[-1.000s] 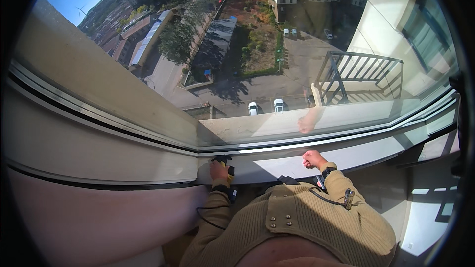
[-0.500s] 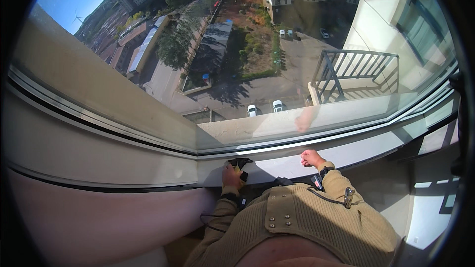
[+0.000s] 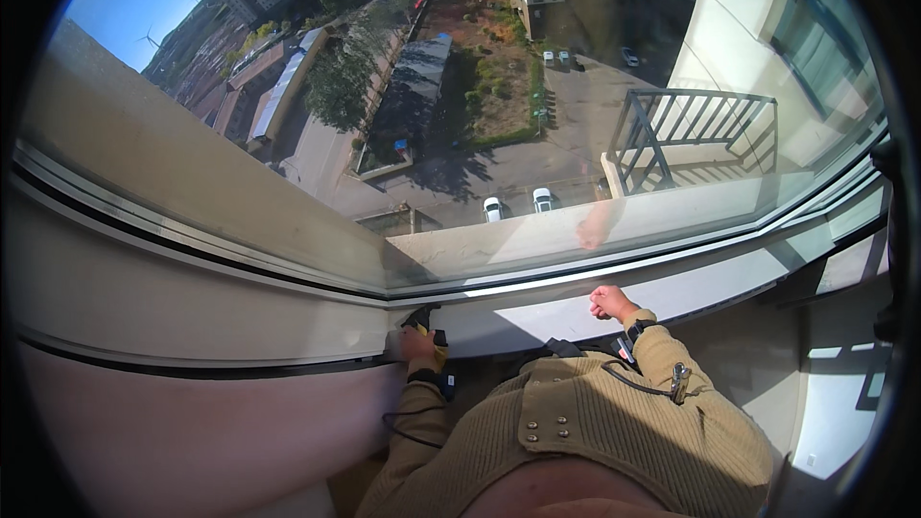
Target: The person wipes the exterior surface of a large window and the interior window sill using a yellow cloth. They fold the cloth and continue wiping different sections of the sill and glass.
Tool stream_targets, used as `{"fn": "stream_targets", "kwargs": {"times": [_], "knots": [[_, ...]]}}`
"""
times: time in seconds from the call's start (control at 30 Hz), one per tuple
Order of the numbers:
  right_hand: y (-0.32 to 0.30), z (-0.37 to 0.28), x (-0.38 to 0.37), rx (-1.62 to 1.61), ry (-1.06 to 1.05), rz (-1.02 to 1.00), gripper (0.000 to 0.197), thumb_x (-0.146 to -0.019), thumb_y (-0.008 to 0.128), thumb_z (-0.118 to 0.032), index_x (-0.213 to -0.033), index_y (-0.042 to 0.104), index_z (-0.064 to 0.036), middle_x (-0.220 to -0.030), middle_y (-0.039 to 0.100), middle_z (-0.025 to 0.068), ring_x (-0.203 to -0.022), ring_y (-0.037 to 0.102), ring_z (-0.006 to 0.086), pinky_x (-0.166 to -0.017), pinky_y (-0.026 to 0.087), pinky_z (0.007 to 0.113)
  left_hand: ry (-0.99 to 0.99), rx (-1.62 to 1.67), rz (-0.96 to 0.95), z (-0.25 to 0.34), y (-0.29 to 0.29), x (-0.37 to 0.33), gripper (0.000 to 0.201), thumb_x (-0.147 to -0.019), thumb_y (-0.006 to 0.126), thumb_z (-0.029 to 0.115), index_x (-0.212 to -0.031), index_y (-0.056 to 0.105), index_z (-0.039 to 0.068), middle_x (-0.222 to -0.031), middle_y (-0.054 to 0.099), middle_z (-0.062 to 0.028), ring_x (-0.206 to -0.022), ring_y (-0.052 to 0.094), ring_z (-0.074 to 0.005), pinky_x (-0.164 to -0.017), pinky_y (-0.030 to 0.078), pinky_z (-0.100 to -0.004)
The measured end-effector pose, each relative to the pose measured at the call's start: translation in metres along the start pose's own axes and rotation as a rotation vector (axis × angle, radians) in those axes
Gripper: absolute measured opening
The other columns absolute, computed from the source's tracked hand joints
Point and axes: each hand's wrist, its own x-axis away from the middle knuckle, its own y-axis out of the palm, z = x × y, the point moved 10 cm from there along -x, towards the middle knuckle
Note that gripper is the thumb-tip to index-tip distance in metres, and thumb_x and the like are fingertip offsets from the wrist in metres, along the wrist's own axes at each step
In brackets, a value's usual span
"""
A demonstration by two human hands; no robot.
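At the left end of the white window sill (image 3: 537, 326), close to the corner of the frame, my left hand (image 3: 416, 345) is closed around a black-and-yellow object (image 3: 440, 349). Its dark part pokes out past the fingers toward the glass; the grip hides much of it, so its exact kind is unclear. My right hand (image 3: 610, 303) hovers over the sunlit middle of the sill with its fingers curled into a loose fist. Nothing shows in that fist. A faint reflection of it appears in the window pane (image 3: 537, 249).
The window frame (image 3: 576, 280) runs along the far side of the sill. A pink-toned panel (image 3: 192, 422) lies to the left. Dark cords hang by both wrists, and a metal clip (image 3: 680, 376) sits on my right sleeve. Outside are a railing (image 3: 700, 115) and parked cars.
My left hand has slid left along the sill into the corner, carrying the black-and-yellow object. My right hand has barely shifted, and the view has moved slightly.
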Motion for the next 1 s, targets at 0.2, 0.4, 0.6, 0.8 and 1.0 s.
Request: {"fn": "stream_targets", "kwargs": {"times": [0.2,0.4,0.6,0.8,1.0], "knots": [[0.011,-0.015,-0.017,0.680,-0.316,-0.100,0.013,-0.088,0.053,-0.015,-0.089,0.056,-0.0016,-0.071,0.063,0.0095,-0.054,0.060,0.0134,-0.045,0.047,0.025,0.325,0.029,-0.085,0.122,0.024,0.052,0.059,-0.072,0.076,0.034,-0.109,0.049,-0.002,-0.112,0.053,-0.0216,-0.101,0.056,-0.0366,-0.084,0.048,-0.0428],[0.004,-0.019,0.013,-0.003,0.086,-0.010,0.013,-0.086,0.052,-0.013,-0.088,0.057,-0.0011,-0.071,0.063,0.0102,-0.053,0.061,0.0146,-0.045,0.047,0.025,0.659,0.035,-0.187,0.167,0.052,0.089,0.064,-0.066,0.078,0.031,-0.112,0.048,-0.002,-0.115,0.048,-0.0230,-0.101,0.053,-0.0390,-0.084,0.046,-0.0440],[0.003,-0.023,0.019,-0.003,0.072,0.047,0.013,-0.087,0.052,-0.014,-0.088,0.057,-0.0016,-0.071,0.063,0.0098,-0.053,0.060,0.0143,-0.046,0.048,0.026,0.682,0.199,-0.099,0.131,0.034,0.075,0.062,-0.065,0.078,0.032,-0.113,0.051,0.002,-0.107,0.052,-0.0202,-0.098,0.053,-0.0391,-0.082,0.046,-0.0455],[0.000,-0.019,0.018,0.005,0.047,0.117,0.013,-0.086,0.052,-0.014,-0.087,0.058,-0.0024,-0.070,0.063,0.0097,-0.051,0.059,0.0144,-0.044,0.047,0.028,0.256,0.132,0.075,0.022,0.002,0.025,0.062,-0.063,0.079,0.036,-0.109,0.053,0.002,-0.108,0.054,-0.0200,-0.097,0.055,-0.0382,-0.081,0.047,-0.0460],[-0.003,-0.022,0.018,0.063,0.029,0.203,0.012,-0.084,0.052,-0.013,-0.086,0.059,-0.0026,-0.067,0.063,0.0093,-0.050,0.059,0.0144,-0.045,0.047,0.029,0.215,0.054,0.067,-0.010,-0.003,-0.006,0.062,-0.064,0.079,0.038,-0.106,0.054,0.000,-0.103,0.057,-0.0202,-0.095,0.057,-0.0360,-0.081,0.047,-0.0434]]}}
